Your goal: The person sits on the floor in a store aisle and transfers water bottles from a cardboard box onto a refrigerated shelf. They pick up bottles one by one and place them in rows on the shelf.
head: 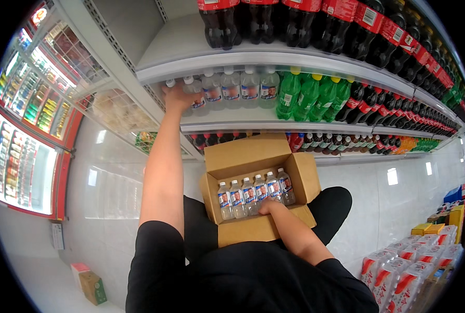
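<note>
On the middle shelf, my left hand (pixel 179 98) reaches across the two leftmost clear plastic bottles with white caps, its thumb lying over the second bottle (pixel 198 105). Whether it grips one is hidden behind the hand. More of these clear bottles (pixel 231 92) stand upright in a row to its right. An open cardboard box (pixel 248 150) sits between my legs, flaps folded outward. Inside, several matching clear bottles (pixel 237 201) with blue-and-white labels form one row. My right hand (pixel 269 206) reaches over the box's near side and touches the bottles; its fingertips are hidden.
Green bottles with yellow caps (pixel 306 96) and cola bottles (pixel 373 102) continue along the shelf. Large cola bottles (pixel 256 23) line the shelf above. A wire rack (pixel 111 105) and lit drink coolers (pixel 21 164) stand left; wrapped drink packs (pixel 401 274) are stacked right.
</note>
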Demonstrator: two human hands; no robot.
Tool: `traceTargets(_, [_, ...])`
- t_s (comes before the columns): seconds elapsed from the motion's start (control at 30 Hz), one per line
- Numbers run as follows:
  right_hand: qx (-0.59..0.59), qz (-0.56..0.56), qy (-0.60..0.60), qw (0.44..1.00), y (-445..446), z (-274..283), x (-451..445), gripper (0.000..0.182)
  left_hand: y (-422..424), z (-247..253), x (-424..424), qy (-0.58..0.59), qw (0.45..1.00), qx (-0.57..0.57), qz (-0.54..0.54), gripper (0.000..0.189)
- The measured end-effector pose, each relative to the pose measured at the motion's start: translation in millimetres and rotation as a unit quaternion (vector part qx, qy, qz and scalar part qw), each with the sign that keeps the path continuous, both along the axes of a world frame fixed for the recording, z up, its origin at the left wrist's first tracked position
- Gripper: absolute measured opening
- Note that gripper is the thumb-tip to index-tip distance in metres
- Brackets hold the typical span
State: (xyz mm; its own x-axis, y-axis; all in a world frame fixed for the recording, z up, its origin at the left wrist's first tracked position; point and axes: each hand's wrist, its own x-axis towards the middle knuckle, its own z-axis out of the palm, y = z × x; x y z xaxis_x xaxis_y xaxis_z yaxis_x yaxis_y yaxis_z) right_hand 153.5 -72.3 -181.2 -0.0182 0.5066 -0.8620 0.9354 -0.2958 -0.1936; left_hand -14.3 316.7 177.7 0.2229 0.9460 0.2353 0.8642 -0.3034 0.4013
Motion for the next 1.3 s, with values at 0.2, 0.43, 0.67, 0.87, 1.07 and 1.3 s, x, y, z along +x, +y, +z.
traceTargets(0.2, [0.001,0.022,0.0,1.0,3,18,-3,0.076,-20,-9,-15,0.005,0.999,0.052,0.011,0.094])
traceTargets(0.43, [0.0,0.022,0.01,1.0,2,25,-2,0.07,-61,-9,-40,-0.139,0.989,0.053,-0.006,0.092])
traceTargets(0.67, [0.009,-0.015,0.014,1.0,1,29,-3,0.059,-176,-30,-53,-0.224,0.973,0.055,-0.012,0.094])
traceTargets(0.87, [0.045,-0.032,0.015,0.998,-4,21,-2,0.058,-268,-96,-68,-0.186,0.976,-0.106,-0.026,0.089])
traceTargets(1.07, [0.03,-0.05,-0.001,0.998,1,18,-3,0.065,-323,-150,-59,-0.148,0.971,-0.188,-0.028,0.085])
traceTargets(1.3, [0.141,-0.166,0.099,0.971,1,43,-3,0.076,-334,-198,-46,-0.055,0.98,-0.192,-0.002,0.085])
